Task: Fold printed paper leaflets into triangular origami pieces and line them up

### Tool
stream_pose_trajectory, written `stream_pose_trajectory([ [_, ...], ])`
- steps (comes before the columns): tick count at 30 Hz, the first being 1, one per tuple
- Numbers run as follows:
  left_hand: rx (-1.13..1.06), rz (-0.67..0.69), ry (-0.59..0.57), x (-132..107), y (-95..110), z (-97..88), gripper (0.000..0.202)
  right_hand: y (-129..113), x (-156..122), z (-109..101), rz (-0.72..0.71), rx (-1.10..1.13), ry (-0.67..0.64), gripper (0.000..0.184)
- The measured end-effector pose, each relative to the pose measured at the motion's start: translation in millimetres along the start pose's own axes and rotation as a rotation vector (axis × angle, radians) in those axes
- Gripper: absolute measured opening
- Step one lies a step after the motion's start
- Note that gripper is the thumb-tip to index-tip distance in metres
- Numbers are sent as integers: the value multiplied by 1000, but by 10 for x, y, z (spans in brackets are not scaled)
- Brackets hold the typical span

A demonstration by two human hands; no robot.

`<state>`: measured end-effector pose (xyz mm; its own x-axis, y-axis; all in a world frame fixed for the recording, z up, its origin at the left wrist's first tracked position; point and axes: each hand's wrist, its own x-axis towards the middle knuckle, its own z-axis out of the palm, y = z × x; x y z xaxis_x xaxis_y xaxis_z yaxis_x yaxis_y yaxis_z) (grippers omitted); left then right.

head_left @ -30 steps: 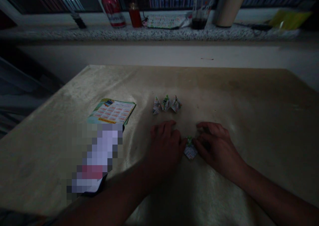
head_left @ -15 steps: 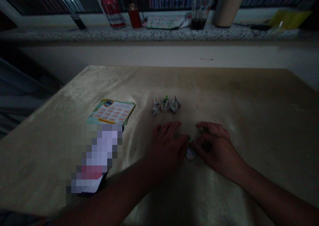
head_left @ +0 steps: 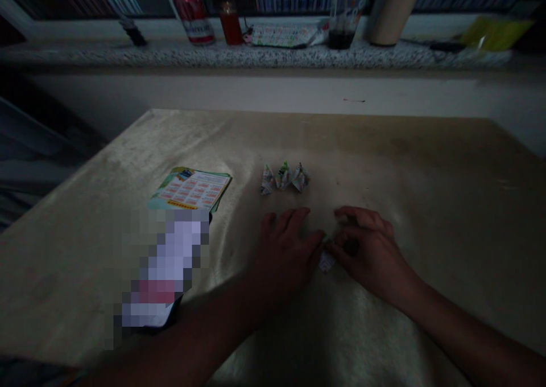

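Tiny folded paper, mostly hidden by fingertips

So from my remote seat I've got one small folded paper (head_left: 326, 263) on the tabletop (head_left: 426, 176), tucked between the left hand (head_left: 285, 253) and right hand (head_left: 375, 256), touching both. What I can see is whitish with a printed pattern, a bit of green up top, and a blunt corner pointing my way. Upper folds? Covered, can't tell.

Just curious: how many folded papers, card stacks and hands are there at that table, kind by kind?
Folded papers in a row: 3
Handled folded paper: 1
Card stack: 1
Left hand and right hand: 2
Total: 7
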<state>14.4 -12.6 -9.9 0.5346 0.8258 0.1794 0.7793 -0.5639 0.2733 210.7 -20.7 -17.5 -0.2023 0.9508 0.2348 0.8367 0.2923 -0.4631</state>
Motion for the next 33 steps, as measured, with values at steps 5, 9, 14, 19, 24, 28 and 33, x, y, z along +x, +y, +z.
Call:
stream_pose_trajectory([
  [5,-8,-3,15,0,-9,12,24,10,3,-29,13,0,-8,14],
  [9,-19,-9,14,4,0,11,23,32,-17,-45,-16,-31,2,8],
  [14,-52,-22,20,-3,-6,29,24,34,-77,-33,-127,-22,18,21],
  [19,-119,9,59,-17,-26,58,23,23,-64,8,-130,88,-2,17],
  [24,-302,-48,102,-9,-35,63,12,-2,-6,-5,-98,229,2,14],
  [28,-569,-210,40,16,-36,-15,7,-52,-19,-63,0,408,-2,8],
  [33,-941,-379,10,20,-24,-134,5,-86,-60,-124,38,611,-108,8],
])
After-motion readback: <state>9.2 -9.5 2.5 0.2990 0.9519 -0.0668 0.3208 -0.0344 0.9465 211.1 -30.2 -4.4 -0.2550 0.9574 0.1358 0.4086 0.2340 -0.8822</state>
